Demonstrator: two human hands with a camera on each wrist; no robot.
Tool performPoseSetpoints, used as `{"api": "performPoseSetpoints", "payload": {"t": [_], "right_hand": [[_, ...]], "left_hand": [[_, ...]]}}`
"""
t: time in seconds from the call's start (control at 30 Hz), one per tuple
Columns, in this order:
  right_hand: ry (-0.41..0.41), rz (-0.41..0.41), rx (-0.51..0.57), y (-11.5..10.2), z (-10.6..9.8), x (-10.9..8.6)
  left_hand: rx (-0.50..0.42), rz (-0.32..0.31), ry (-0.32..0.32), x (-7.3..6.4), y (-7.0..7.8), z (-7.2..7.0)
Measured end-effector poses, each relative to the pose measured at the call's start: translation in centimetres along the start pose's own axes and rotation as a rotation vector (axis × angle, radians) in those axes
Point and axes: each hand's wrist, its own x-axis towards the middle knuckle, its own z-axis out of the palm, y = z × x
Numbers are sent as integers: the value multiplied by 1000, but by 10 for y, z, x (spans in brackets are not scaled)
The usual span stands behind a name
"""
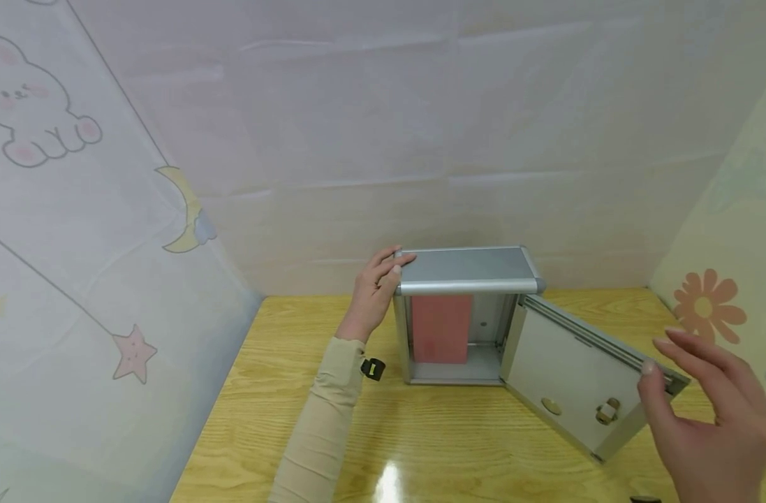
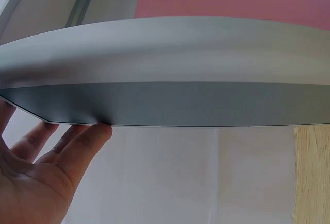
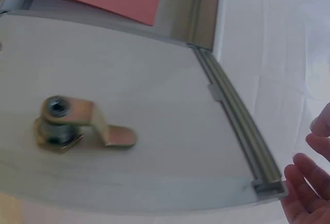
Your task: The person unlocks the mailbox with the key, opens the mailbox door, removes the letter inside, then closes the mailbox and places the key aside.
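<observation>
Box (image 1: 464,265) stands on the table (image 1: 307,398), door (image 1: 558,363) swung out, red sheet (image 1: 441,325) inside, left hand (image 1: 370,297) resting on the box's corner. Left wrist: fingers (image 2: 85,149) spread, touching the edge. Right wrist: right hand (image 3: 315,175) beside the door, fingers parted, gripping nothing.

One each: box (image 1: 464,267), door (image 1: 565,356), latch (image 1: 607,411), red sheet (image 1: 441,332), table (image 1: 282,349), printed bear (image 1: 40,119), crescent moon (image 1: 191,209), pink star (image 1: 134,356), orange flower (image 1: 703,307).
</observation>
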Motion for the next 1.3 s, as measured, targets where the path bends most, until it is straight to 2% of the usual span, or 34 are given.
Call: {"api": "performPoseSetpoints", "payload": {"t": [0.1,0.3,0.43,0.67,0.77,1.07,1.3], "right_hand": [[12,-27,40,-12,2,3],[45,-141,151,-32,11,10],[56,-182,208,-37,18,10],[12,-222,276,-39,30,9],[-21,-229,287,-40,34,6],[-191,-205,217,-45,41,-3],[-281,-197,228,-28,62,-24]], "left_hand": [[1,-2,1,0,0,-1],[2,-12,-1,1,0,-2],[7,-11,-4,2,-1,-3],[7,1,2,5,0,-3],[6,6,4,5,0,-3],[0,6,0,4,-1,-1],[-11,3,-11,1,-1,-1]]}}
